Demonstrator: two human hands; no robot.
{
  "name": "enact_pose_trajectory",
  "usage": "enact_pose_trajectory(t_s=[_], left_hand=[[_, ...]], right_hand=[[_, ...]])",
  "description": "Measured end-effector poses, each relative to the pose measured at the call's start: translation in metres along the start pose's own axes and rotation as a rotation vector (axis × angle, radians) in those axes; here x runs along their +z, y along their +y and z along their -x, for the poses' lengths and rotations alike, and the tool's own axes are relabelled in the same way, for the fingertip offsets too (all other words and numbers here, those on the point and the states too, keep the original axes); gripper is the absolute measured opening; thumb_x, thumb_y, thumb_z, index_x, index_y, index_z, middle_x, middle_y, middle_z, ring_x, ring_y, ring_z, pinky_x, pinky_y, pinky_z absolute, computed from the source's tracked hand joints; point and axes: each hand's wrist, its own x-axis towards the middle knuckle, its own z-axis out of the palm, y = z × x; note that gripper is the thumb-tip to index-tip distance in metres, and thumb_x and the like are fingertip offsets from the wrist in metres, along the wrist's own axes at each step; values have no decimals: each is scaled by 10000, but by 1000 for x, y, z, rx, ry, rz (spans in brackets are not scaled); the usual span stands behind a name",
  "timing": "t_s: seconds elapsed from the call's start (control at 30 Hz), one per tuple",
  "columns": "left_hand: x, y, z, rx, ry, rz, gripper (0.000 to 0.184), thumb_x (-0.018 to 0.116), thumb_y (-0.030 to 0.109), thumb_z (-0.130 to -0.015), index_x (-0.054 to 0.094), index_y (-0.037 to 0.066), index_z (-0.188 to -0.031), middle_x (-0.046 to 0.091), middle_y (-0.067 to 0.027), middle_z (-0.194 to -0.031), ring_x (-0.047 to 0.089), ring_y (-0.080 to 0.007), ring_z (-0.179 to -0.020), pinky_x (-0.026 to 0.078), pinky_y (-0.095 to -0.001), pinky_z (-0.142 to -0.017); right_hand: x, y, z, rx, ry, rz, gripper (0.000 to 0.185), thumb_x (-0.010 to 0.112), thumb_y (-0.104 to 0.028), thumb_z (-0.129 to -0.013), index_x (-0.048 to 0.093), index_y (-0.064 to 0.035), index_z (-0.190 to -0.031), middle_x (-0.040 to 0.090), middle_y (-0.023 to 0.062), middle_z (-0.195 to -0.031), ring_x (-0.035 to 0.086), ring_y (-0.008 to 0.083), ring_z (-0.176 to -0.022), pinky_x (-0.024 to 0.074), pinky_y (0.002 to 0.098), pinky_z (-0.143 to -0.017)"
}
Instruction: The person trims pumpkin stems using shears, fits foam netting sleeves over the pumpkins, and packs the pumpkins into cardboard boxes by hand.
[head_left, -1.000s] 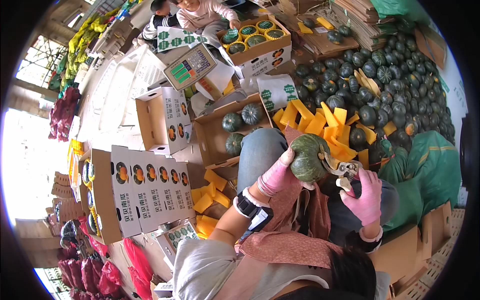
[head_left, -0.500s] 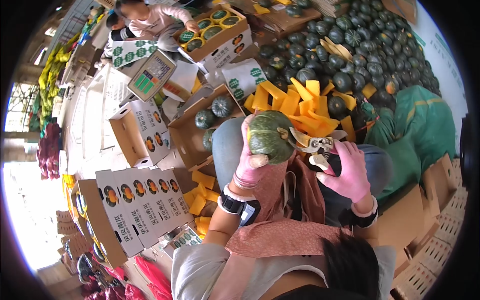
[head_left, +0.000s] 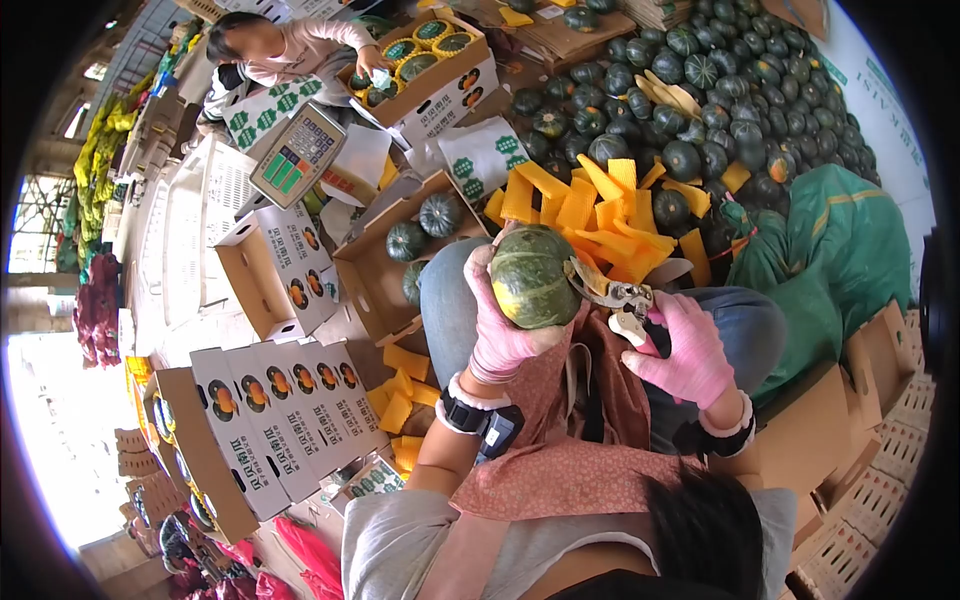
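Observation:
A round green pumpkin (head_left: 533,277) with a yellow patch rests in my left hand (head_left: 497,325), whose gloved fingers wrap its left side. In my pink-gloved right hand (head_left: 690,350) is a pair of pruning shears (head_left: 622,300) with pale handles. Their blades are at the right side of the pumpkin, where the stem is; I cannot make out whether they close on it. Yellow foam sleeves (head_left: 610,215) lie in a heap just beyond my hands. Left of the pumpkin, an open cardboard box (head_left: 370,290) has several pumpkins in it.
A large pile of green pumpkins (head_left: 700,100) fills the far right, beside a green sack (head_left: 830,260). Printed cartons (head_left: 285,420) stand at left. A digital scale (head_left: 297,155) is farther back. Another person (head_left: 300,50) reaches into a box of sleeved pumpkins (head_left: 440,85).
The pumpkin has turned in my left hand, bringing its yellow patch into view and its stem to the right edge. The shears have tilted and shifted slightly left. The other person's arm has moved.

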Motion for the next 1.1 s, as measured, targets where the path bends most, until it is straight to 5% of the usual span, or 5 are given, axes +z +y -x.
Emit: enact_pose_trajectory(t_s=[0.17,0.37,0.63,0.83,1.1], left_hand=[[-2,1,-5,-202,130,135,977,813,33,-510,189,173,-1248,233,-161,-1408,417,-272,-1223,381,-394,-1009],[-15,-11,0,125,-129,-301,987,874,134,-497,219,166,-1234,232,-183,-1395,362,-297,-1264,348,-416,-1023],[0,-3,6,-75,2,-23,1007,874,197,-541,206,148,-1293,349,-146,-1329,395,-279,-1230,379,-434,-994],[6,-3,0,-235,57,409,914,796,276,-611,242,126,-1322,423,-136,-1259,458,-286,-1159,424,-435,-958],[9,5,1,-256,36,296,948,830,313,-602,233,138,-1316,412,-138,-1284,466,-296,-1172,422,-443,-968]], right_hand=[[0,2,-1,-9,-105,-219,511,738,-298,-621,563,-20,-1012,595,146,-886,585,316,-832,467,388,-756],[10,10,-3,-33,-41,-290,419,741,-261,-605,551,-10,-882,584,142,-826,591,321,-782,474,374,-714],[30,17,-17,-52,190,87,159,592,-147,-678,487,-30,-700,539,148,-655,544,372,-623,439,441,-546],[23,15,-17,18,341,-54,291,667,-165,-639,517,-48,-859,570,104,-776,570,314,-752,451,417,-662],[14,11,-20,-87,227,89,428,695,-189,-614,501,-35,-963,536,109,-893,521,317,-872,410,402,-801]])
